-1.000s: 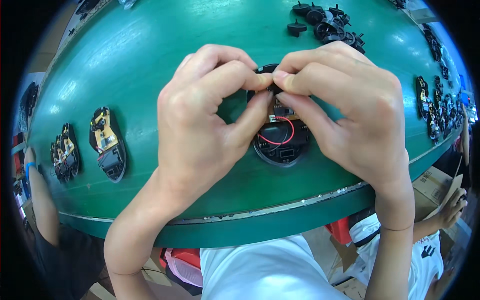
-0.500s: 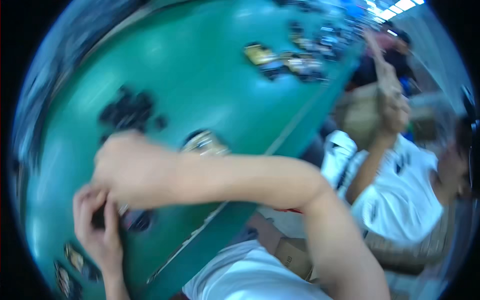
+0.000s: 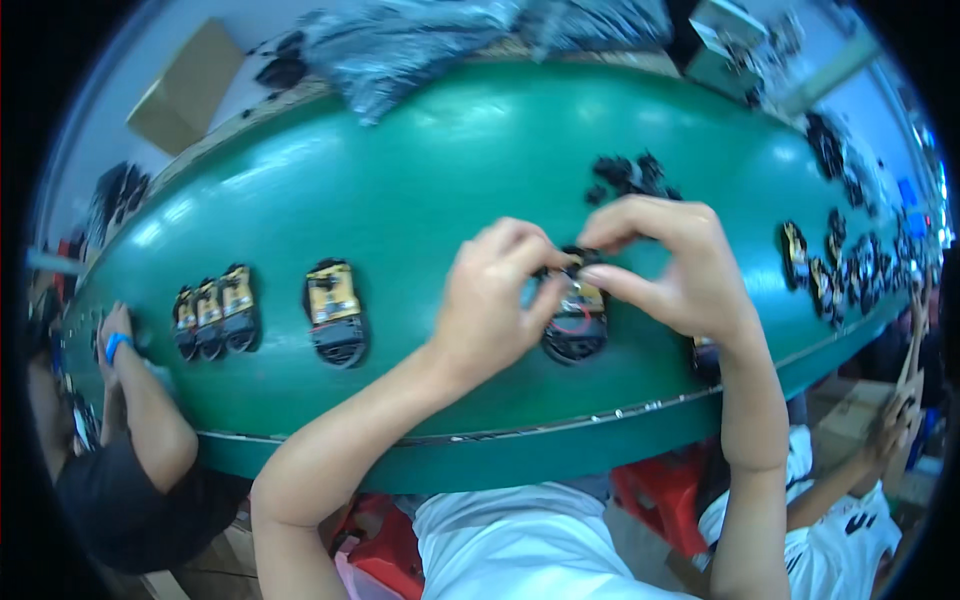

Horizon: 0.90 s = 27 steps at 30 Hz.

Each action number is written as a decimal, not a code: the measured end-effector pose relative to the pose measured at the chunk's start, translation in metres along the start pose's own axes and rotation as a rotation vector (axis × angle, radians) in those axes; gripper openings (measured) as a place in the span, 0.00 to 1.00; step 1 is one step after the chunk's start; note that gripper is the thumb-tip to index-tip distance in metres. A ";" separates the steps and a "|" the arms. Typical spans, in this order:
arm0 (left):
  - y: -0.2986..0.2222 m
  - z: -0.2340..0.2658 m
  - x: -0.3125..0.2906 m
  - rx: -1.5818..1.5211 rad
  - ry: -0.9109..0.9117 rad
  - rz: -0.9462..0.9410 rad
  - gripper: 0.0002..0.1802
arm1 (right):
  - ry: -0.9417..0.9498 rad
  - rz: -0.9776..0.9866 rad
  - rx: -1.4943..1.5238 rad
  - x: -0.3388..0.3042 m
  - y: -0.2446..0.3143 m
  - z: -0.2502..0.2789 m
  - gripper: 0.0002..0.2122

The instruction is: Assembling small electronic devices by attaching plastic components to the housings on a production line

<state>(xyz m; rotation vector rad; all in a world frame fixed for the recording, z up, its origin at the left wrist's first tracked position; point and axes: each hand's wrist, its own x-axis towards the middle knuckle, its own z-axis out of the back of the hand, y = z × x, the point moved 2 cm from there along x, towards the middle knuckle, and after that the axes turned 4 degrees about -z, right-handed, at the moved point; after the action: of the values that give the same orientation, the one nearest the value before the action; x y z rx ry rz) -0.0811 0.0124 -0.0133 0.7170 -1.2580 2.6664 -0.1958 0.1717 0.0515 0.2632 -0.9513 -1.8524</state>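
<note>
In front of me on the green table lies a black oval housing [image 3: 575, 345] with a tan circuit board and a loop of red wire. Over its far end my left hand [image 3: 495, 295] has thumb and index finger pinched together. From the other side my right hand [image 3: 680, 265] bends its thumb and index finger around the same spot. A small dark part shows among the fingertips, too covered to name. Just beyond my right hand sits a pile of small black parts [image 3: 632, 178]. Another dark housing [image 3: 705, 358] is partly hidden by my right forearm.
One similar housing [image 3: 335, 310] lies to the left, and a row of three housings [image 3: 209, 315] farther left. Several more [image 3: 835, 265] are grouped at the right. Grey plastic bags [image 3: 410, 45] lie along the far edge. Co-workers sit at both sides, one wearing a blue wristband [image 3: 117, 345].
My view has swung round to the left and is sharper, bringing the left-hand housings into sight. Both hands are now at the far end of the housing with the circuit board.
</note>
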 end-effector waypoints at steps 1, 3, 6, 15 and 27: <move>-0.001 -0.004 -0.002 0.043 -0.015 -0.020 0.10 | -0.020 0.006 0.063 -0.001 0.002 0.005 0.12; -0.002 -0.012 -0.001 0.027 -0.020 -0.027 0.10 | -0.022 -0.147 0.336 -0.005 0.004 0.007 0.10; 0.003 -0.013 -0.007 0.052 -0.019 -0.007 0.14 | 0.291 -0.447 0.614 0.005 0.010 -0.014 0.08; 0.003 -0.022 -0.011 0.076 -0.047 -0.086 0.10 | 0.409 -0.358 0.471 0.178 0.035 -0.090 0.14; 0.014 -0.045 -0.009 -0.224 -0.024 -0.082 0.16 | -0.131 0.168 -0.382 0.389 0.025 -0.220 0.13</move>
<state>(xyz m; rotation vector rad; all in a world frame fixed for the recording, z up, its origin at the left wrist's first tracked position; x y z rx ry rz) -0.0941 0.0381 -0.0522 0.7505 -1.4698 2.4088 -0.2428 -0.2721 0.0100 -0.1681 -0.6642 -1.8674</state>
